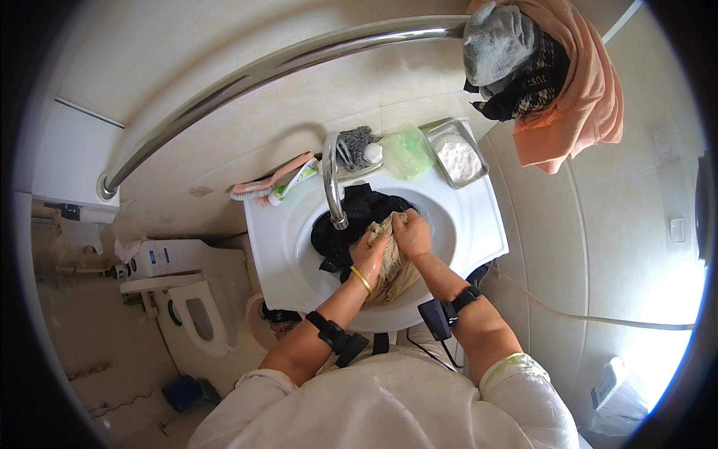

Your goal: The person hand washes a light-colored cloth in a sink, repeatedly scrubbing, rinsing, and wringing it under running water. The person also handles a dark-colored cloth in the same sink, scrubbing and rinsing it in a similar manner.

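Over the white washbasin (271, 224), both hands grip a wet-looking beige cloth (389, 269). My left hand (369, 254) is closed on its left side. Close beside it, my right hand (413, 233) is closed on the upper right part. The cloth hangs bunched from the hands toward the basin's near side. Behind and left of it, dark black fabric (366, 209) lies in the bowl. Above that fabric reaches the chrome faucet (333, 187), its spout just left of the hands. What kind of garment the cloth is cannot be made out.
Along the basin's back edge are a pink-handled brush (280, 176), a grey scrubber (355, 146), a green plastic bag (407, 152) and a metal tray of white powder (458, 161). A chrome rail (277, 66) carries hanging clothes (576, 112). To the left stands a toilet (198, 314).
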Demonstrator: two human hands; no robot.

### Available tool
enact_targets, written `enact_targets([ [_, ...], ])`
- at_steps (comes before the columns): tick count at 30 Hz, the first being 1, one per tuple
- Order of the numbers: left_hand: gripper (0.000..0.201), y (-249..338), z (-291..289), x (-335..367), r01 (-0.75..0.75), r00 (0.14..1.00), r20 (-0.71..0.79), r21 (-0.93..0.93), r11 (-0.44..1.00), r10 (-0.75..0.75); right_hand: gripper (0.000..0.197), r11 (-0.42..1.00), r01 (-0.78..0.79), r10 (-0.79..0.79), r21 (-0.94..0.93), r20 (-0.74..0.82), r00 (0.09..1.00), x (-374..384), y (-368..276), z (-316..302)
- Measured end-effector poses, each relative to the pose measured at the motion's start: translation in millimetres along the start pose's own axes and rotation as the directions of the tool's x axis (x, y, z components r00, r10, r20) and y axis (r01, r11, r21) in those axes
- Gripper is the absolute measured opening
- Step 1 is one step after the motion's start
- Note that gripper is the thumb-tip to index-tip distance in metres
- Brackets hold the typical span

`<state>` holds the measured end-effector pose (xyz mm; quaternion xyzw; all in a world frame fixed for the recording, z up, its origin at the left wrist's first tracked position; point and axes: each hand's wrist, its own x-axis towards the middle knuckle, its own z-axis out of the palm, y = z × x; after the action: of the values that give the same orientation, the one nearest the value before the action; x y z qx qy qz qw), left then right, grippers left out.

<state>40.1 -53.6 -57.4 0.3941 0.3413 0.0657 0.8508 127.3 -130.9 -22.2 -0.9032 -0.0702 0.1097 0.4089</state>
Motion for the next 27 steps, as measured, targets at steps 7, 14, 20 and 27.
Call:
enact_targets([
  [7,0.034,-8.7,-23.3,18.3,-0.267,0.886,0.122,0.924,0.276,0.447,0.051,0.880,-0.206,0.311,-0.427,0.191,0.931,6.9,64.4,25.9],
  [14,0.054,21.3,-27.1,50.3,0.275,0.961,-0.209,0.805,0.526,-0.182,0.031,0.924,-0.215,0.309,-0.316,0.289,0.906,49.5,39.3,35.9],
  [20,0.082,46.3,-43.7,48.0,0.713,0.692,0.341,-0.185,0.677,-0.636,0.014,0.956,0.245,-0.279,0.163,0.241,0.930,-38.9,-24.0,15.4],
  [27,0.026,10.2,-28.3,28.9,0.376,0.919,-0.108,-0.048,0.926,-0.379,0.026,1.000,0.023,-0.023,0.002,0.202,0.979,-9.1,-5.9,27.2],
])
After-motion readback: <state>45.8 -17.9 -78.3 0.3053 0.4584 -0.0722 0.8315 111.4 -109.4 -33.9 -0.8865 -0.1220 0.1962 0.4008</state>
